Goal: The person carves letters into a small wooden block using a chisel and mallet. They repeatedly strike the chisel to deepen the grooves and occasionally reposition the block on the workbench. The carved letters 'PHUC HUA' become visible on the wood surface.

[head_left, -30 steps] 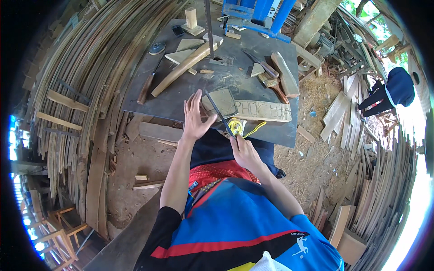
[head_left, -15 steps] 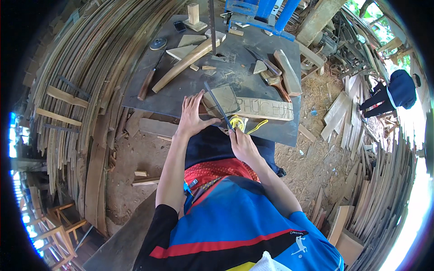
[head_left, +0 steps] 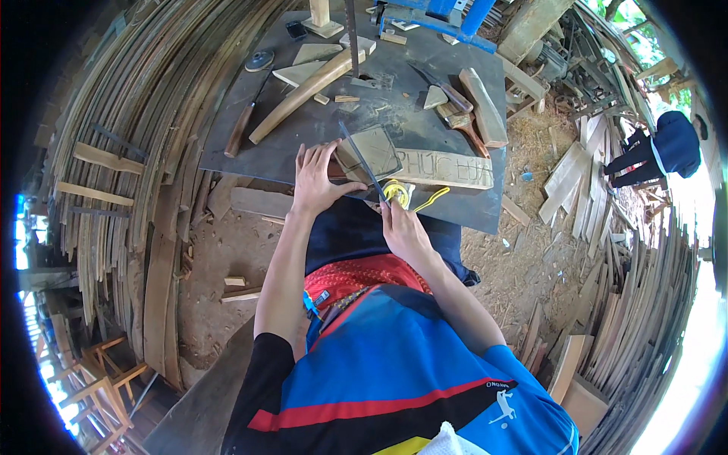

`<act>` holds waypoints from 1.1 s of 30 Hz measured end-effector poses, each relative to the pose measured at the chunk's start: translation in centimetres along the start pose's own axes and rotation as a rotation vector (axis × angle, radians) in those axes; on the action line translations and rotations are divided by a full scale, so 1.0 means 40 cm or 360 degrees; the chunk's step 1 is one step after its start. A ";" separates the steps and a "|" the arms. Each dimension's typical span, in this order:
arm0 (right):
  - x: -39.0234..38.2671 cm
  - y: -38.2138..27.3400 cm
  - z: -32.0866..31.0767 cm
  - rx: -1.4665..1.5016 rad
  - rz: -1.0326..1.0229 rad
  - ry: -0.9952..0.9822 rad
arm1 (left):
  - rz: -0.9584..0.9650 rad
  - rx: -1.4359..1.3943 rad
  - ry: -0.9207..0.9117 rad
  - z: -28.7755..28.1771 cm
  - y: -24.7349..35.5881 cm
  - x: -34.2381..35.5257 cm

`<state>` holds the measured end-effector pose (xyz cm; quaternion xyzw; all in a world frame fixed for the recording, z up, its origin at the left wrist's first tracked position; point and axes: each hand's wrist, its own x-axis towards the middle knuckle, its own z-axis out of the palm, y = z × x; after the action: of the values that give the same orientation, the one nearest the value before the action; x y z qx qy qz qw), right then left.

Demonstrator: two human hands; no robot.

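Dark bar (head_left: pixel 362 159): near end clenched in my r. hand (head_left: pixel 406 231), pointing 11 o'clock, over sq. wood block (head_left: pixel 381 148).
L. hand (head_left: pixel 313 180): 10 o'clock from r., spread, gripping nil; can't tell if touching bar.
Yellow tape measure (head_left: pixel 395 192): 12 o'clock, just beyond r. fingers.
Lettered board (head_left: pixel 447 169): 1 o'clock, on dark tabletop (head_left: pixel 284 158).
Brush (head_left: pixel 472 137): 1 o'clock too, farther off.

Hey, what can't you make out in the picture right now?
All in the head view:
- Near end of the dark bar: hidden by the right hand.
- Palm of the left hand: faces away.
- Tops of the upright blade and blue frame: cut off by the upper edge.
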<state>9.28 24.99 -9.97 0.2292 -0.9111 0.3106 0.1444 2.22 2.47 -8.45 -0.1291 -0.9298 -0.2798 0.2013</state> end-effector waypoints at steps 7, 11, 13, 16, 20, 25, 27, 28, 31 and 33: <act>-0.015 -0.049 -0.074 0.0151 0.0650 -0.0446 | 0.0017 0.0084 0.0102 0.009 -0.003 0.006; -0.089 -0.053 -0.135 0.0171 0.0841 -0.0582 | 0.0050 0.0074 0.0126 0.011 -0.011 0.018; -0.135 -0.043 -0.176 0.0175 0.0856 -0.0597 | 0.0050 0.0052 0.0119 0.007 -0.009 0.024; -0.179 -0.039 -0.260 0.0168 0.0905 -0.0651 | 0.0061 0.0009 0.0142 0.009 -0.013 0.030; -0.215 -0.006 -0.323 0.0209 0.0875 -0.0550 | 0.0026 0.0013 0.0146 0.015 -0.024 0.032; -0.121 0.015 -0.312 0.0352 0.0758 -0.0319 | -0.0023 -0.0005 0.0099 0.014 -0.007 0.049; -0.071 0.025 -0.276 0.0362 0.0637 -0.0246 | -0.0063 -0.0019 0.0029 0.017 -0.009 0.064; -0.051 0.034 -0.249 0.0359 0.0586 -0.0222 | -0.0042 -0.0022 0.0001 0.015 -0.007 0.075; 0.017 0.062 -0.165 0.0397 0.0497 -0.0253 | -0.0024 -0.0019 -0.0115 0.018 -0.011 0.096; 0.054 0.065 -0.125 0.0343 0.0318 -0.0148 | 0.0004 -0.0022 -0.0117 0.028 -0.018 0.103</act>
<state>6.74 29.27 -6.56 0.1658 -0.8964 0.4085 0.0451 -2.02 3.06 -7.80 -0.1418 -0.9344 -0.2812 0.1666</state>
